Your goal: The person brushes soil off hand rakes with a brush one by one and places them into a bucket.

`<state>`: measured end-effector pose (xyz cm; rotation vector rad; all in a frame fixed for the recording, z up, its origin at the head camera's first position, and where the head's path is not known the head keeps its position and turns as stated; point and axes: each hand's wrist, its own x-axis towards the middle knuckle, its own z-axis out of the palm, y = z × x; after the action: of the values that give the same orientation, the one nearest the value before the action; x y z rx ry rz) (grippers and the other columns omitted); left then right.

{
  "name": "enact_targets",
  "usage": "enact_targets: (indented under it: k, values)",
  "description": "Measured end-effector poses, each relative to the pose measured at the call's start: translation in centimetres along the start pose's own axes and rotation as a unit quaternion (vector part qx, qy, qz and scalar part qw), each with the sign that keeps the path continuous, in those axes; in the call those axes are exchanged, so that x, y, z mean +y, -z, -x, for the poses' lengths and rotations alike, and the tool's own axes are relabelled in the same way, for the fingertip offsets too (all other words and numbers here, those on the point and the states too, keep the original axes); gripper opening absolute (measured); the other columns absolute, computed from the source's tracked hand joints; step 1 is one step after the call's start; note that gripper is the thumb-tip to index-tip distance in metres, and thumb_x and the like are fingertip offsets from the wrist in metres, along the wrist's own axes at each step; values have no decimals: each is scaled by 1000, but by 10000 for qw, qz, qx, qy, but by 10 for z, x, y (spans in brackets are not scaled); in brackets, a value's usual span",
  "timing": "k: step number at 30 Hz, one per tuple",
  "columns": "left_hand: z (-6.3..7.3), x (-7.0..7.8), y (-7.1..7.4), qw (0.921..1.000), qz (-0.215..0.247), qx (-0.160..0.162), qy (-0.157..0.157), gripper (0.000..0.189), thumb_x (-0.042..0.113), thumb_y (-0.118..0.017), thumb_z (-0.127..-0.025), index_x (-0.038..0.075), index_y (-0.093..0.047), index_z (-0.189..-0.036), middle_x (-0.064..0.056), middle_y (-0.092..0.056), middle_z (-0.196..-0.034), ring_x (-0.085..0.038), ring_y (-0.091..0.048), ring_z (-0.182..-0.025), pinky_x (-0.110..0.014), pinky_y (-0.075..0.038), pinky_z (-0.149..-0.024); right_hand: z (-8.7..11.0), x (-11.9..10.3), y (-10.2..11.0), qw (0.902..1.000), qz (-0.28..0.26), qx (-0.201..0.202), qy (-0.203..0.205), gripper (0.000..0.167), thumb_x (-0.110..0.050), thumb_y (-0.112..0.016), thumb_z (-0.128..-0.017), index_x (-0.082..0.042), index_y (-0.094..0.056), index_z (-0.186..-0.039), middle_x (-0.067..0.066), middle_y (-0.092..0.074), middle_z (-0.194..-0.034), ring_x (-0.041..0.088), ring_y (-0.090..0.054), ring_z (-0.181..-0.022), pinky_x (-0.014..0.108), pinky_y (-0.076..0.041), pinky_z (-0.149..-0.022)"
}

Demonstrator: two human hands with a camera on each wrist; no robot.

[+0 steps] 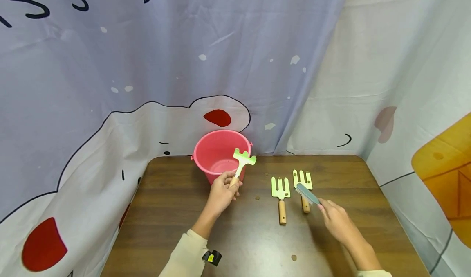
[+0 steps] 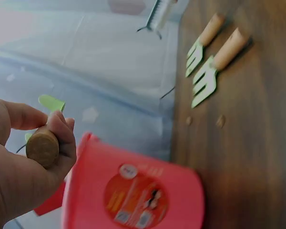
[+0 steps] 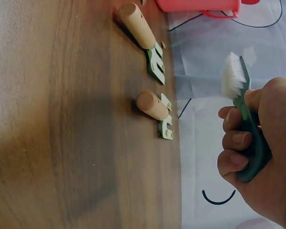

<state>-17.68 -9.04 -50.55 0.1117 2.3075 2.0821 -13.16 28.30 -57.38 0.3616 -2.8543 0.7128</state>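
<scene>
The left hand (image 1: 222,192) has its fingers clamped round one green rake's (image 1: 243,159) wooden handle, the head poking out past them, up by the bucket's rim. Across from it, the right hand's (image 1: 336,220) fingers curl round one teal brush (image 1: 308,194), bristles clear of them. One pink bucket (image 1: 206,156) stands on the bench (image 1: 173,224), its bottom partly visible; two green forks (image 1: 281,192) lie nearby.

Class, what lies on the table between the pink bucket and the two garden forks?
Two small brown bits lie between bucket and forks, as the head and left wrist views show.
</scene>
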Motion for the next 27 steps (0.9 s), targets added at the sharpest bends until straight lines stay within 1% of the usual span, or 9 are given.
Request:
enact_targets:
  k: [5, 9, 12, 15, 18, 21, 24, 26, 27]
  values:
    - [-9, 8, 20, 9981, -460, 418, -39, 34, -2, -64, -93, -10, -55, -125, -29, -72, -106, -15, -65, -67, -21, -55, -54, 0, 2, 5, 10000, 23, 25, 1, 32, -8, -56, -105, 11, -61, -130, 21, -71, -106, 41, -70, -98, 59, -60, -85]
    - [-15, 16, 35, 9929, -1001, 648, -34, 34, -1, -65, -91, -10, -59, -124, -24, -70, -105, -24, -70, -69, -25, -59, -55, -1, 6, 11, 9999, 46, 106, 47, 31, -6, -57, -104, 12, -61, -130, 20, -70, -103, 39, -70, -95, 58, -60, -82]
    - [-20, 22, 44, 9874, -1412, 708, 27, 33, 1, -65, -92, -8, -63, -123, -21, -69, -101, -29, -71, -69, -27, -61, -56, -4, 10, 15, 9998, 67, 178, 60, 31, -6, -56, -104, 12, -61, -130, 19, -70, -102, 36, -69, -92, 57, -60, -79]
    - [-25, 26, 51, 9782, -1942, 739, 36, 30, 7, -65, -94, -8, -66, -120, -16, -70, -93, -25, -71, -66, -27, -60, -56, -8, 13, 18, 9993, 154, 315, 120, 31, -5, -57, -104, 12, -60, -130, 14, -67, -97, 27, -64, -82, 50, -58, -70]
    - [-31, 29, 57, 9621, -2608, 804, -3, 28, 14, -63, -97, -6, -70, -116, -11, -70, -85, -16, -66, -67, -25, -55, -59, -12, 15, 21, 9981, 232, 523, 227, 30, -4, -58, -103, 11, -61, -129, 11, -66, -93, 22, -58, -77, 44, -54, -65]
    - [-38, 33, 62, 9475, -3094, 804, -84, 26, 14, -62, -96, -5, -73, -110, -9, -70, -81, -16, -60, -70, -26, -50, -59, -17, 16, 22, 9962, 283, 740, 353, 29, -2, -61, -101, 10, -61, -128, 12, -66, -93, 23, -59, -77, 46, -54, -64]
    - [-46, 37, 66, 9387, -3363, 741, -173, 19, 11, -61, -93, -3, -74, -95, -6, -67, -74, -17, -57, -66, -25, -46, -56, -21, 16, 23, 9950, 320, 855, 406, 29, -2, -63, -100, 9, -62, -127, 12, -66, -93, 25, -60, -77, 48, -54, -65]
    - [-52, 38, 70, 9341, -3506, 657, -146, 20, 9, -60, -91, 0, -71, -77, -2, -60, -64, -15, -52, -59, -23, -41, -50, -22, 16, 24, 9952, 315, 836, 394, 29, -3, -63, -100, 8, -62, -127, 10, -65, -93, 24, -58, -77, 46, -53, -64]
    - [-56, 39, 71, 9320, -3571, 605, -98, 24, 8, -59, -91, 3, -67, -68, 0, -56, -58, -14, -49, -55, -23, -37, -47, -23, 16, 24, 9955, 310, 811, 384, 30, -3, -63, -100, 8, -62, -128, 10, -65, -93, 23, -58, -76, 45, -53, -64]
